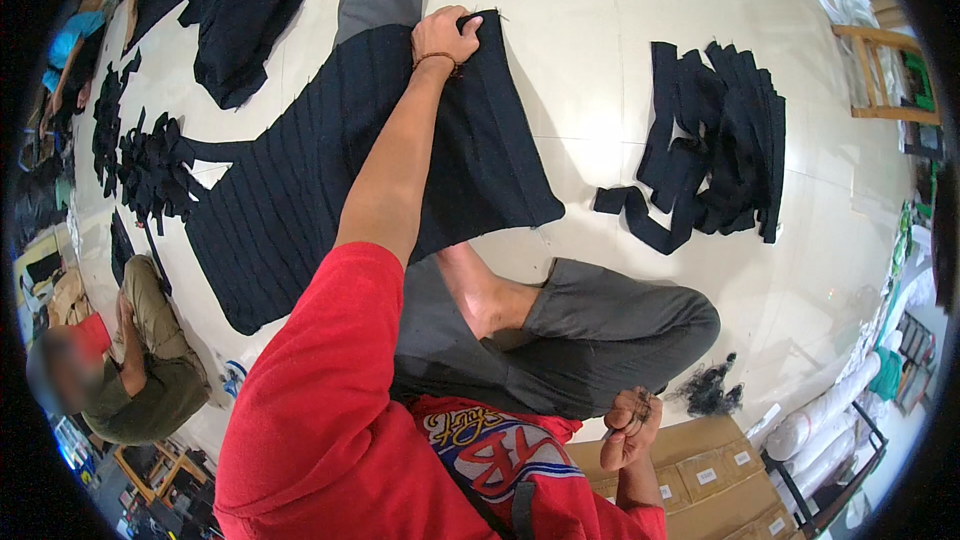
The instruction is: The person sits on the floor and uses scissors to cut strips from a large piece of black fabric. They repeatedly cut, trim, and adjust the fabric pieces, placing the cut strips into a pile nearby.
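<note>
Across my lap and leg lies a wide black fabric panel (330,150) with rows of parallel seams or folds. My left hand (445,35), a beaded bracelet at its wrist, is closed on the panel's far edge with the thumb on top. Lower right, my right hand (630,430) is raised near my knee, fingers curled together. Some dark threads (641,402) show at its fingers; whether it also holds a small tool is hidden. A tangled heap of black thread scraps (708,388) lies on the floor beside that hand.
Stacked black fabric strips (735,140) lie to the right. Black cloth (240,25) and bunched strips (155,165) lie at the left. Cardboard boxes (710,470) sit by my right arm. A seated person (140,370) is at the left; a wooden chair (880,70) stands far right.
</note>
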Motion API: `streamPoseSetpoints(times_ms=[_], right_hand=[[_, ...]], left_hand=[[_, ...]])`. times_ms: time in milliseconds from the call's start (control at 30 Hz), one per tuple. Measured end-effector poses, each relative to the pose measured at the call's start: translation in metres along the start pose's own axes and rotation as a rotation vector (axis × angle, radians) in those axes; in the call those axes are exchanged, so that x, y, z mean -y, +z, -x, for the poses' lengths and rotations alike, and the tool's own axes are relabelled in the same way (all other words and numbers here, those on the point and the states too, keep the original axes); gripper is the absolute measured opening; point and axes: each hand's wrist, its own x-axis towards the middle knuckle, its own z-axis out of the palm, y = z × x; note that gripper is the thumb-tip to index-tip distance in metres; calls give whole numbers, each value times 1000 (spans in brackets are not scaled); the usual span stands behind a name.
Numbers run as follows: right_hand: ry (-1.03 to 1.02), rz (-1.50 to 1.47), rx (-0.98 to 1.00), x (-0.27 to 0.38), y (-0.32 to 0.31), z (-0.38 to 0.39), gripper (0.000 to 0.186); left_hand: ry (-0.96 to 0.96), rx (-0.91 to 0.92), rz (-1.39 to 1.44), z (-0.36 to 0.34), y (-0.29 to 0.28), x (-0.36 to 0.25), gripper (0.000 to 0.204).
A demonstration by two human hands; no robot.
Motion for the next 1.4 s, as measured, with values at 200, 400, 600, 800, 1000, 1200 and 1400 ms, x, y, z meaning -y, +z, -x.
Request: streamPoseSetpoints(times_ms=[200, 400, 600, 800, 1000, 1200, 1400], right_hand=[[187, -115, -13, 8, -23, 24, 40], [381, -100, -377, 19, -28, 54, 53], [613, -102, -504, 13, -57, 93, 58], [464, -727, -750, -17, -89, 159, 46], [318, -790, -700, 25, -87, 85, 40], [164, -915, -641, 34, -93, 76, 34], [389, -654, -1272, 37, -146, 208, 40]], left_hand=[[-33, 33, -17, -2, 1, 3, 28], [-32, 17, -31, -2, 1, 0, 28], [-59, 19, -29, -2, 0, -2, 25], [-78, 14, -23, -2, -2, -4, 25], [-77, 10, -23, -2, 1, -2, 27], [-87, 2, -36, -4, 5, 0, 30], [-120, 9, -72, -10, 1, 10, 35]])
